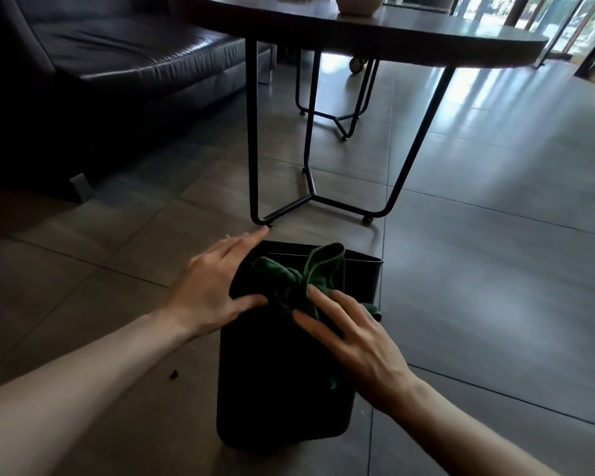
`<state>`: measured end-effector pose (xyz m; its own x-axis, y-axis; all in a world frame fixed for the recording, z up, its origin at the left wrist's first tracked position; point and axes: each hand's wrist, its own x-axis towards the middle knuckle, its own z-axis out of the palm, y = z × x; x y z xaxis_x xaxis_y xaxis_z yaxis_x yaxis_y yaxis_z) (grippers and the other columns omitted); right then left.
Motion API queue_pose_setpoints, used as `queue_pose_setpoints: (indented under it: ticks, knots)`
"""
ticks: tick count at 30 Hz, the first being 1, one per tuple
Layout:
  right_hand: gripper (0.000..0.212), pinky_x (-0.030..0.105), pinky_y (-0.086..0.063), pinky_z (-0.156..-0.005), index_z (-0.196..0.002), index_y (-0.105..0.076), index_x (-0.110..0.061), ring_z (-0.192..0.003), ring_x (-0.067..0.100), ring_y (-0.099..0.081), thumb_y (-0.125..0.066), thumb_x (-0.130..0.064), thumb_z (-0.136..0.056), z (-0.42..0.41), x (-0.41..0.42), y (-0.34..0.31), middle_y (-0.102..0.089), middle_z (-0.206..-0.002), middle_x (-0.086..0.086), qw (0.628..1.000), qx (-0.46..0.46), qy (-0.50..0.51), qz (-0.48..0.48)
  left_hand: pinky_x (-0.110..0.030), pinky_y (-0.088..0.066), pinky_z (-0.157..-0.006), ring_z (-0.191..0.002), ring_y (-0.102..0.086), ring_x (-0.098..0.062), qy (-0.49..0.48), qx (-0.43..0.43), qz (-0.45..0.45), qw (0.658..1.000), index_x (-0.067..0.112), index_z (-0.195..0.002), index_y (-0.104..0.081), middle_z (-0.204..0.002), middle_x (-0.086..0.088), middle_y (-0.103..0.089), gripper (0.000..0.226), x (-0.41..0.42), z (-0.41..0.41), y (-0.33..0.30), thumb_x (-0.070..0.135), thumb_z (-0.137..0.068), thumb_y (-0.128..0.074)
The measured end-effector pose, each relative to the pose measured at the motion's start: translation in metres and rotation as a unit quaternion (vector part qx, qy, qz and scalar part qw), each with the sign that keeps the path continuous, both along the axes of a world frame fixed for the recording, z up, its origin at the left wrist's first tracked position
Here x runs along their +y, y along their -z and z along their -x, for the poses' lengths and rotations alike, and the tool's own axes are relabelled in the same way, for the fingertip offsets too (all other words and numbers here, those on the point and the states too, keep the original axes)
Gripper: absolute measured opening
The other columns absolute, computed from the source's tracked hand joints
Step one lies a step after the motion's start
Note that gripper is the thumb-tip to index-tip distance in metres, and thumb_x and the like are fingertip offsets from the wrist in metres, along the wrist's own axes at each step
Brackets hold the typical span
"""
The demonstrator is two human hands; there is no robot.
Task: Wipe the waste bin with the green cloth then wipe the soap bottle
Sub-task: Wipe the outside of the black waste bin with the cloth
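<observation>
Bin (282,389), black, lies tipped on its side on the tiled floor (495,269) at 6 o'clock, mouth pointing toward 12. Green cloth (299,280) bunched on its upper wall near the rim. Left hand (213,286) rests on the bin's 9 o'clock edge, fingers straight, thumb touching the cloth. Right hand (354,334) presses the cloth from 3 o'clock, fingers extended flat; a fold may be tucked under the palm, too dark to tell. Round table (358,32) with black wire legs at 12, dark leather sofa (100,63) at 10.
</observation>
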<state>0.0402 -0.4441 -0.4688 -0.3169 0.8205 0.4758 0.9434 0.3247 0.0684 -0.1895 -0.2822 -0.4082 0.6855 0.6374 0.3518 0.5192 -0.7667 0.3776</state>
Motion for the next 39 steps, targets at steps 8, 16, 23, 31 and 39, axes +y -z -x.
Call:
queue_pose_setpoints:
  ticks: [8, 16, 23, 31, 39]
  knots:
    - [0.038, 0.059, -0.033, -0.121, -0.146, -0.057, -0.024, -0.156, 0.041, -0.022, -0.041, -0.03, -0.111, 0.004, 0.022, -0.009, -0.033, -0.155, 0.014, 1.0, 0.014, -0.002, -0.028, -0.038, -0.029, -0.122, -0.146, -0.039, -0.015, 0.008, -0.001, 0.007, 1.0, 0.033, -0.153, -0.039, -0.152, 0.006, -0.05, 0.09, 0.006, 0.01, 0.005, 0.043, -0.076, -0.084]
    - [0.043, 0.058, -0.03, -0.123, -0.139, -0.063, -0.03, -0.158, 0.039, -0.016, -0.065, -0.028, -0.096, -0.004, 0.031, -0.018, -0.022, -0.165, 0.017, 0.999, 0.028, -0.038, 0.009, -0.037, -0.031, -0.121, -0.144, -0.041, -0.015, 0.005, -0.009, 0.01, 1.0, 0.029, -0.149, -0.047, -0.147, 0.005, -0.055, 0.086, 0.001, 0.008, 0.0, 0.037, -0.073, -0.087]
    - [0.058, 0.057, -0.016, -0.128, -0.156, -0.041, -0.033, -0.16, 0.033, -0.009, -0.06, -0.03, -0.101, -0.002, 0.028, -0.012, -0.024, -0.17, 0.014, 0.993, -0.032, -0.081, 0.076, -0.033, -0.026, -0.121, -0.145, -0.04, -0.015, 0.005, -0.017, 0.017, 1.0, 0.028, -0.146, -0.05, -0.147, 0.005, -0.055, 0.079, -0.002, 0.011, 0.0, 0.032, -0.076, -0.086]
    - [0.033, 0.046, -0.04, -0.118, -0.141, -0.057, -0.022, -0.155, 0.033, -0.029, -0.05, -0.017, -0.11, 0.009, -0.029, 0.058, -0.043, -0.161, 0.013, 0.97, -0.103, -0.205, 0.083, -0.037, -0.026, -0.123, -0.148, -0.033, -0.01, 0.016, -0.007, 0.022, 1.0, 0.035, -0.147, -0.048, -0.152, 0.01, -0.049, 0.081, 0.0, 0.018, 0.004, 0.037, -0.076, -0.086]
    - [0.045, 0.05, -0.033, -0.122, -0.147, -0.057, -0.017, -0.155, 0.037, -0.028, -0.058, -0.015, -0.102, -0.011, 0.028, -0.018, -0.037, -0.163, 0.02, 0.998, 0.057, 0.015, -0.016, -0.039, -0.027, -0.123, -0.147, -0.037, -0.011, -0.003, -0.005, 0.033, 0.999, 0.034, -0.144, -0.05, -0.151, 0.007, -0.051, 0.079, 0.001, 0.021, 0.004, 0.039, -0.074, -0.086]
